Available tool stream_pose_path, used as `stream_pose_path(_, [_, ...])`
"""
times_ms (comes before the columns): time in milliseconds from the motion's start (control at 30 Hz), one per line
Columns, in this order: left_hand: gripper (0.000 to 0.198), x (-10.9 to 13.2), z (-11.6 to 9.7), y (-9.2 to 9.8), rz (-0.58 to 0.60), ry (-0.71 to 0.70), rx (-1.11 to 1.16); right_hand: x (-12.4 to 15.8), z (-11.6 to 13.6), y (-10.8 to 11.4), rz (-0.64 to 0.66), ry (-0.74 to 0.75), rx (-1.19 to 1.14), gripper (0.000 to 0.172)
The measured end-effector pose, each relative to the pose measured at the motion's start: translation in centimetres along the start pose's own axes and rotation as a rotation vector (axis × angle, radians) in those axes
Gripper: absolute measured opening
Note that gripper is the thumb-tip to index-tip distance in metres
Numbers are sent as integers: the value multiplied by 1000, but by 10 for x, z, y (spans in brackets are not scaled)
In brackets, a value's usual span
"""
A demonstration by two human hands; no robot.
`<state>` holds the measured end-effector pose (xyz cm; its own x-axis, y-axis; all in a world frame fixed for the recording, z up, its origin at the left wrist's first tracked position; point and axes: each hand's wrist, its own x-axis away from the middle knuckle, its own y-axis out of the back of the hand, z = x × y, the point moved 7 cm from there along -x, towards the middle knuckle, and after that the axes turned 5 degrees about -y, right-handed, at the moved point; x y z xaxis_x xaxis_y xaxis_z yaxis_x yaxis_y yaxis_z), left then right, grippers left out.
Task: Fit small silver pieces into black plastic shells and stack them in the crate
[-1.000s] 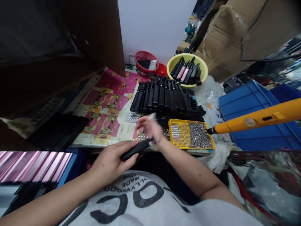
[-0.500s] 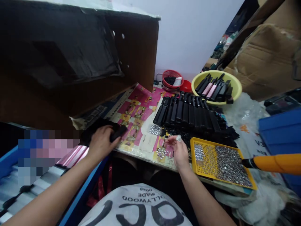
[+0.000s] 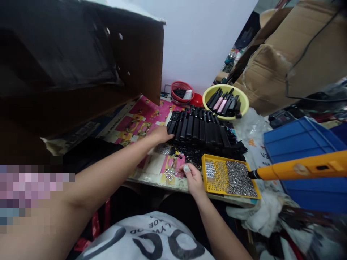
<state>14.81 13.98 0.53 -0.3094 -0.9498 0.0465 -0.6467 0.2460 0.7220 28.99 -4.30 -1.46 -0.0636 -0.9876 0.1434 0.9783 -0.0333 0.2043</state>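
Note:
My left hand [image 3: 159, 135] reaches forward, its fingertips at the near end of the rows of black rectangular cases [image 3: 197, 129]. Whether it grips anything is hidden. My right hand [image 3: 191, 177] is shut on a small white piece [image 3: 186, 168], just left of a yellow perforated tray [image 3: 229, 177]. That tray holds a heap of silver rhinestones. A small scatter of rhinestones [image 3: 170, 174] lies on the table below my right fingers, and another patch [image 3: 163, 148] lies under my left wrist. A yellow pen-shaped tool [image 3: 300, 169] points its black tip at the tray's right edge.
Pink patterned paper [image 3: 138, 122] covers the table. Behind it are a yellow basin [image 3: 217, 103] of black and pink cases and a red basket [image 3: 182, 90]. A dark cardboard panel [image 3: 81, 61] looms left; a blue crate [image 3: 300, 144] and cardboard boxes [image 3: 282, 61] stand right.
My left hand has swung from the dark object at the left to the rows of black cases, with no case showing in it. My right hand has dropped nearer the tray, still holding the white piece.

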Motion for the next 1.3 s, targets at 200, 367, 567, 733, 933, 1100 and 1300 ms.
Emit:
stream_pose_path(200, [44, 42, 8, 4, -32, 22, 305, -5, 3, -5, 78, 210, 639, 17])
stream_pose_path(367, [35, 131, 1, -4, 67, 157, 965, -20, 7, -37, 222, 328, 897, 21])
stream_pose_path(567, [29, 182, 10, -21, 147, 409, 1197, -32, 4, -53, 329, 302, 1016, 16])
stream_pose_path(733, [28, 188, 13, -27, 137, 418, 1241, -32, 1, -52, 304, 331, 1011, 16])
stream_pose_path(933, [28, 190, 12, -23, 85, 369, 1133, -31, -2, -45, 240, 295, 937, 14])
stream_pose_path(1100, [27, 189, 1, -18, 69, 245, 996, -36, 25, -37, 135, 144, 214, 8])
stream_pose_path(1300, [28, 189, -8, -9, -13, 104, 729, -34, 46, -36, 36, 93, -124, 14])
